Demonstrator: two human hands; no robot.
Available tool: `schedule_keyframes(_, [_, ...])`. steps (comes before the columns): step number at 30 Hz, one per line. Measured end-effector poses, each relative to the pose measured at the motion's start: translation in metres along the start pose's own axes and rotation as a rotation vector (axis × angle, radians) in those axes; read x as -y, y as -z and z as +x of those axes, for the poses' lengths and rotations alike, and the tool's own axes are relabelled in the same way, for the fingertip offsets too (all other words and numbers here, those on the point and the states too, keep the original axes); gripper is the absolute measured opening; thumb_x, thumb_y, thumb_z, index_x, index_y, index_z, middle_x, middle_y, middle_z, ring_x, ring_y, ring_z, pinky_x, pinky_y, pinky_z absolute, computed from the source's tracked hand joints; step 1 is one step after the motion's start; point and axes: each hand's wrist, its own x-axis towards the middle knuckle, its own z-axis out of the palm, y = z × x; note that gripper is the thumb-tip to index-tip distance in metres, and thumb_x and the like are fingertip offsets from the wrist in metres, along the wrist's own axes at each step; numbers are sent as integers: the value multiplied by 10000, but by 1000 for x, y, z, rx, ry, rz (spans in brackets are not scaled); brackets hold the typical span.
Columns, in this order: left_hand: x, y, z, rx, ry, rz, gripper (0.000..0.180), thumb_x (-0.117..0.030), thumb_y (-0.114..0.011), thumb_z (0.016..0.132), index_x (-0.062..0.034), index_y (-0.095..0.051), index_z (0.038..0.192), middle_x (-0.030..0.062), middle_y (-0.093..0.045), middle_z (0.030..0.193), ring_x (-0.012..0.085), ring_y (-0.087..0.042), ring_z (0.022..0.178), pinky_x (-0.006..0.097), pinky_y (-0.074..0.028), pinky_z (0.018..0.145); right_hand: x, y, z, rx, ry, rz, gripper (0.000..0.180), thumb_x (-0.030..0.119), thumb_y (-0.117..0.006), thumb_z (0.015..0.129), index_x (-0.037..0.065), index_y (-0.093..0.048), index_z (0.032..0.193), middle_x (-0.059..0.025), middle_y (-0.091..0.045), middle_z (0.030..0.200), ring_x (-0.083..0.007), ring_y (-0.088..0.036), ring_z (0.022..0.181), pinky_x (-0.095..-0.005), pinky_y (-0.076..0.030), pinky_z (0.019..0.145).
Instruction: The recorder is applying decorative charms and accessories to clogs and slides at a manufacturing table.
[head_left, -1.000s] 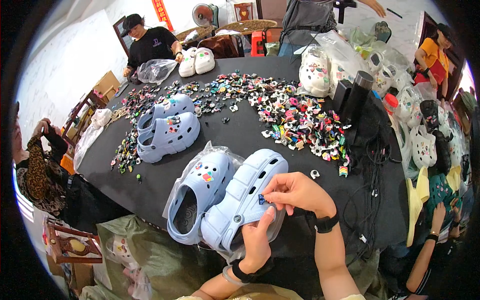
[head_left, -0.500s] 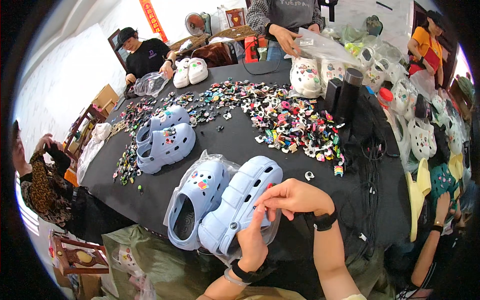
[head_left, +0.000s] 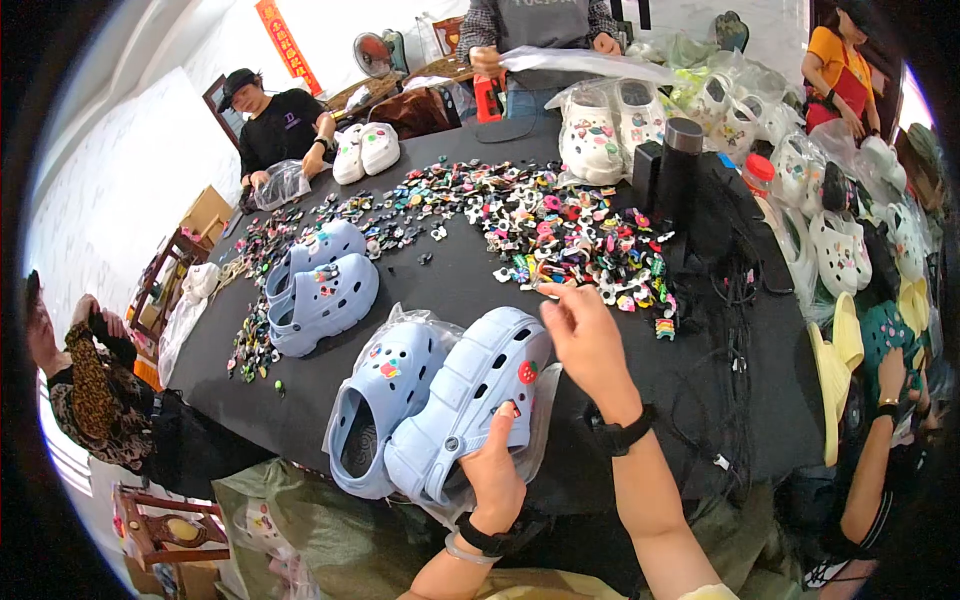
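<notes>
A light blue clog (head_left: pixel 475 385) lies tilted on its side, its sole edge turned up. My left hand (head_left: pixel 495 475) grips it from inside the heel opening, the thumb pressed by a small red and dark charm (head_left: pixel 511 408). A red strawberry charm (head_left: pixel 527 372) sits on the same clog. Its mate, another light blue clog (head_left: pixel 385 375), stands alongside on clear plastic, with colourful charms on its toe. My right hand (head_left: pixel 590 345) is off the clog, at the near edge of the charm pile (head_left: pixel 575 235). Its index finger and thumb are apart, with nothing visible between them.
Another pair of blue clogs (head_left: pixel 325 290) stands to the left among scattered charms. A dark bottle (head_left: pixel 682 165) and black cables (head_left: pixel 735 360) lie right. White clogs (head_left: pixel 598 140) stand at the back. Several other people are around the table; one handles plastic film (head_left: pixel 590 65).
My right hand has left the clog and moved up toward the charm pile, uncovering the strawberry charm. My left hand keeps its hold. The person at the back has lifted the plastic film away.
</notes>
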Motion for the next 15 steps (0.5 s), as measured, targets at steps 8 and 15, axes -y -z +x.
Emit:
schedule_keyframes(8, [2,4,3,-19,-46,55,259,38,-595,772,24,-545,1026,69,-589,984,127,-565,823,255,-451,751,-20,-26,-5,226,-22,91,399,323,-413,922,26,-503,1174,-189,-578,954,-317,-565,874,-346,-432,796])
schedule_keyframes(15, [0,8,1,45,-49,70,294,-39,-580,820,42,-500,1091,84,-563,1042,136,-544,897,279,-431,803,-29,-23,4,299,-37,152,457,403,-398,920,40,-531,1164,-151,-600,1010,-224,-577,901,-297,-433,795])
